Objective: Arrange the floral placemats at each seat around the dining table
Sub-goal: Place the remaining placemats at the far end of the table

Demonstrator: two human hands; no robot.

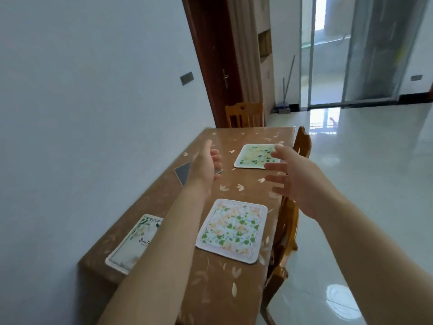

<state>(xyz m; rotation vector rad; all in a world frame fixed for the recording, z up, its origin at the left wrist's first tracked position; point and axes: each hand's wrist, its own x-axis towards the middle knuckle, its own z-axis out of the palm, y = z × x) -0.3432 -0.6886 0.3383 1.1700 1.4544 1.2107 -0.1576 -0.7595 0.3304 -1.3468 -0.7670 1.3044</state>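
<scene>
- I saw my left hand [207,164] half-curled, empty, above the counter [243,285].
- My right hand [293,177] was spread wide, empty.
- The far placemat [254,157] lay at 12 o'clock of the near placemat [232,231].

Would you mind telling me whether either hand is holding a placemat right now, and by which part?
Nothing is held. The left hand and right hand are both open in the air above the table; all three placemats lie flat on it.
</scene>
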